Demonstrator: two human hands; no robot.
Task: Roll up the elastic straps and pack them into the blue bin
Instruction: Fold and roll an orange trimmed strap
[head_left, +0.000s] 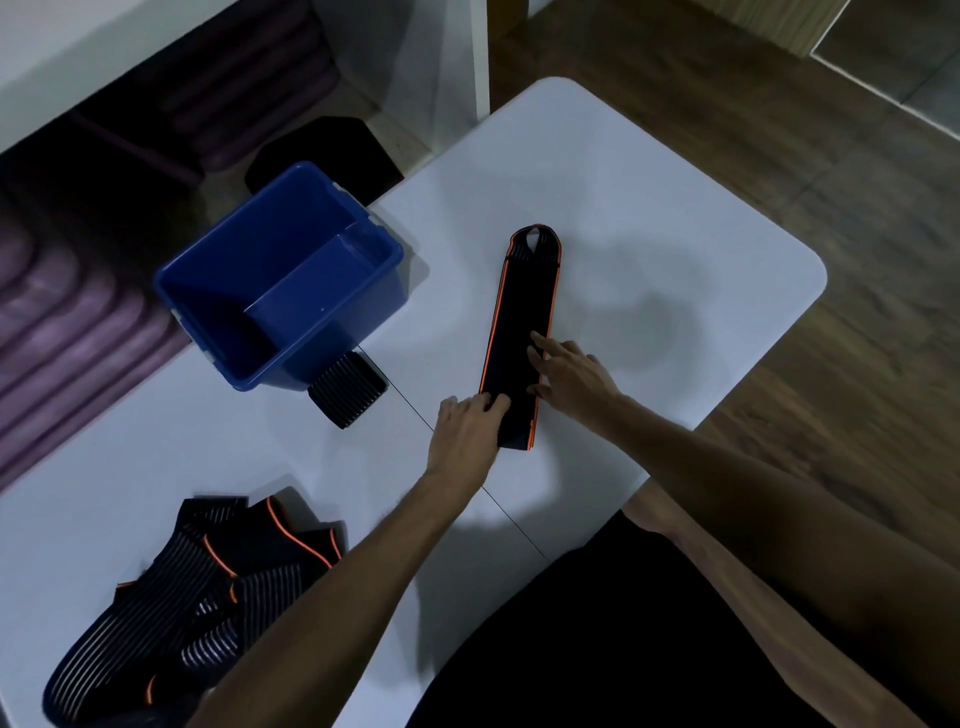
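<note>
While both hands, left hand (470, 421) and right hand (569, 374), press flat-fingered, the strap (519, 332) lies lengthwise, loop end pointing away.

The white desk (649, 208) carries a blue bin (280, 280), a rolled strap (347, 397) just beside it, one flat strap (522, 322), and a pile of straps (197, 582).

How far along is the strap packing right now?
Early. Done: one rolled strap sits on the table beside the blue bin, which looks empty. In hand: left hand and right hand press a flat strap, not yet rolled. Left: the strap pile.
</note>
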